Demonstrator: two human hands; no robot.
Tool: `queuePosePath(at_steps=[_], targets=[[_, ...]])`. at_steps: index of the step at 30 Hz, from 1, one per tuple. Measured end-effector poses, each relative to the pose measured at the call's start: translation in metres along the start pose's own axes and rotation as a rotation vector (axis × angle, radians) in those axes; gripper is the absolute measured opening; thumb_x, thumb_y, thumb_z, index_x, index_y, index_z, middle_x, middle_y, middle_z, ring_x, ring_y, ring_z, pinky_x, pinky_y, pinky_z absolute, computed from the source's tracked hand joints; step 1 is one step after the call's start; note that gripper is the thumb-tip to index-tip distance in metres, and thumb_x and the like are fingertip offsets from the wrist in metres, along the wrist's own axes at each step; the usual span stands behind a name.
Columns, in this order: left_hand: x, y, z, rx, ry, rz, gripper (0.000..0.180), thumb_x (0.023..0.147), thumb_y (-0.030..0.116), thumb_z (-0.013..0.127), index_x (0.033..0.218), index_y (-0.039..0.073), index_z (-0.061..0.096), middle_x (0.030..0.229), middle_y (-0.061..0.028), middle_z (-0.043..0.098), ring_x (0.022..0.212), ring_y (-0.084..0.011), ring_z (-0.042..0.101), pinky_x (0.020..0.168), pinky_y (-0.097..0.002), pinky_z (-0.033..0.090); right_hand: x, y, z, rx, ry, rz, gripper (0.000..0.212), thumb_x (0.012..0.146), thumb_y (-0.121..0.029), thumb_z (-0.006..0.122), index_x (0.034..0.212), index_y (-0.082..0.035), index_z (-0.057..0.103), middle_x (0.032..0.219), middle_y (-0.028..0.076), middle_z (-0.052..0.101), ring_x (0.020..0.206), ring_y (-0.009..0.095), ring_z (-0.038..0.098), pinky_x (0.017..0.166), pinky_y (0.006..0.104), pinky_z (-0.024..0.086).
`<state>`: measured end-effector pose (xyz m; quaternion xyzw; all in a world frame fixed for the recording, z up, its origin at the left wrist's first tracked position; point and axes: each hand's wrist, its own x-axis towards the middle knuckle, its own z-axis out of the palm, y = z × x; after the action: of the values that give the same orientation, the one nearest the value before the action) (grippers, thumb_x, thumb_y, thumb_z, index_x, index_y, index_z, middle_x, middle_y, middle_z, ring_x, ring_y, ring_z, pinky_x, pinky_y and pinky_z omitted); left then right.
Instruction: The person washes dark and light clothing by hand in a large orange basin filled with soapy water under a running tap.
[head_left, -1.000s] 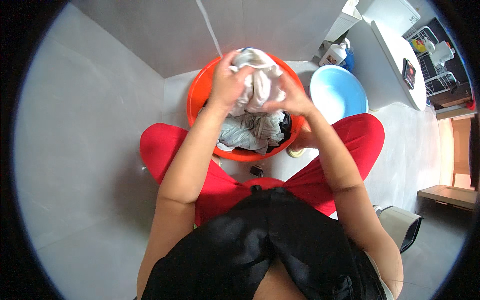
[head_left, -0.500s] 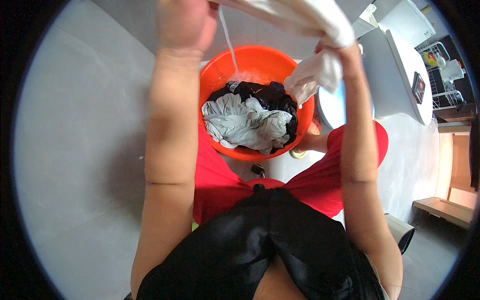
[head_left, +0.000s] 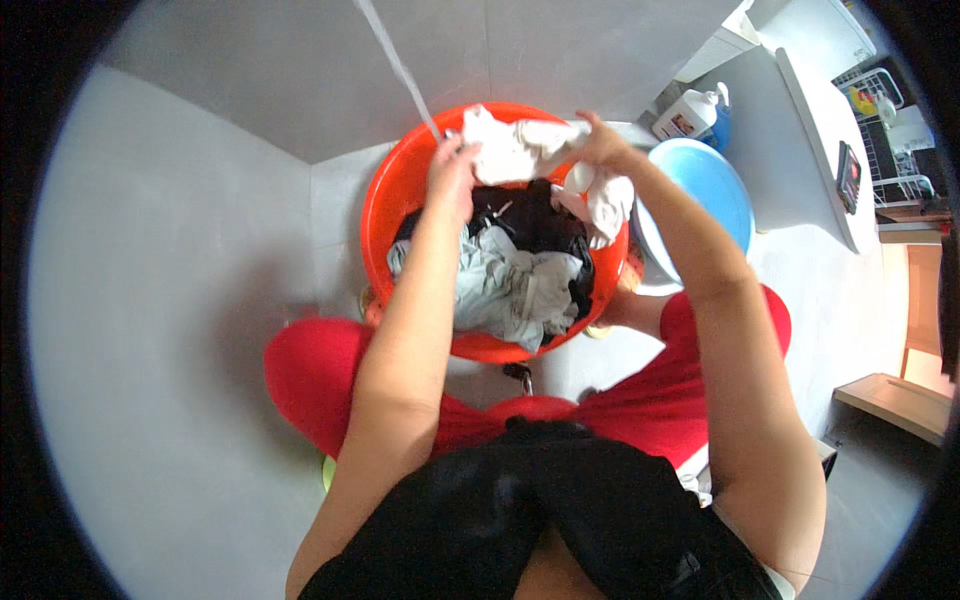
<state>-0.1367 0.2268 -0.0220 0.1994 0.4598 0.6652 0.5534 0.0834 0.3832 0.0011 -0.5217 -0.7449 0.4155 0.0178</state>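
Observation:
A white cloth garment stretches between my hands over the far side of an orange basin. My left hand grips its left end, beside a thin stream of water falling into the basin. Closed round the right end is my right hand; a loose white part hangs below it over the basin's right side. In the basin lie a crumpled light grey garment and dark clothes, partly covered by the grey one and my left forearm.
Right of the basin stands a light blue tub, with a white pump bottle behind it. A phone lies on a white surface farther right. Grey wall tiles rise behind the basin.
Both hands have come down from above the basin's far edge with the white garment. The garment now hangs lower, across the basin, and my hands are closer together.

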Motion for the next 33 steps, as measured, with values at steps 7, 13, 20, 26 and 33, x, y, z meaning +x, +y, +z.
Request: queuePosePath(at_steps=[7, 13, 20, 26, 33], targets=[[0.012, -0.1, -0.014, -0.062, 0.26, -0.365, 0.073, 0.092, 0.026, 0.055, 0.146, 0.033, 0.007, 0.15, -0.0077, 0.015, 0.126, -0.0405, 0.026, 0.104, -0.0474, 0.026, 0.03, 0.045, 0.185, -0.806, -0.308, -0.016, 0.064, 0.088, -0.015, 0.043, 0.143, -0.039, 0.022, 0.153, 0.011, 0.011, 0.13, 0.041, 0.034, 0.104, 0.0592, 0.028], [0.005, -0.113, -0.019, -0.294, 0.499, -0.353, 0.08, 0.092, 0.025, 0.055, 0.147, 0.028, -0.003, 0.151, -0.0112, 0.012, 0.127, -0.0386, 0.029, 0.105, -0.0459, 0.03, 0.064, 0.065, 0.175, -0.807, -0.337, -0.14, 0.059, 0.093, -0.019, 0.039, 0.139, -0.05, 0.02, 0.154, 0.003, 0.009, 0.133, 0.038, 0.029, 0.101, 0.053, 0.037], [-0.051, -0.125, 0.015, 1.614, -0.062, -0.289, 0.039, 0.089, 0.028, 0.048, 0.113, -0.003, 0.054, 0.11, -0.0267, 0.056, 0.101, -0.0406, 0.056, 0.086, -0.0445, 0.047, 0.053, 0.065, 0.152, -0.576, -0.53, -0.034, 0.061, 0.085, -0.022, 0.052, 0.14, -0.038, 0.03, 0.151, 0.009, 0.013, 0.129, 0.035, 0.038, 0.099, 0.0475, 0.04], [-0.067, -0.086, 0.032, 1.809, -0.286, -0.548, 0.045, 0.087, 0.038, 0.044, 0.095, -0.001, 0.065, 0.095, -0.0214, 0.066, 0.091, -0.0334, 0.064, 0.08, -0.0428, 0.049, 0.009, 0.047, 0.147, -0.549, -0.8, -0.108, 0.062, 0.07, -0.031, 0.058, 0.131, -0.02, 0.047, 0.131, 0.013, 0.051, 0.119, 0.029, 0.051, 0.098, 0.0404, 0.04], [-0.109, -0.132, 0.005, 1.828, -0.173, -0.267, 0.035, 0.084, 0.036, 0.051, 0.091, 0.003, 0.06, 0.091, -0.0182, 0.065, 0.087, -0.0341, 0.062, 0.077, -0.0442, 0.05, -0.024, 0.101, 0.201, -0.415, -0.698, -0.032, 0.055, 0.067, -0.025, 0.062, 0.122, -0.018, 0.054, 0.119, 0.012, 0.059, 0.111, 0.029, 0.056, 0.092, 0.0392, 0.045]])
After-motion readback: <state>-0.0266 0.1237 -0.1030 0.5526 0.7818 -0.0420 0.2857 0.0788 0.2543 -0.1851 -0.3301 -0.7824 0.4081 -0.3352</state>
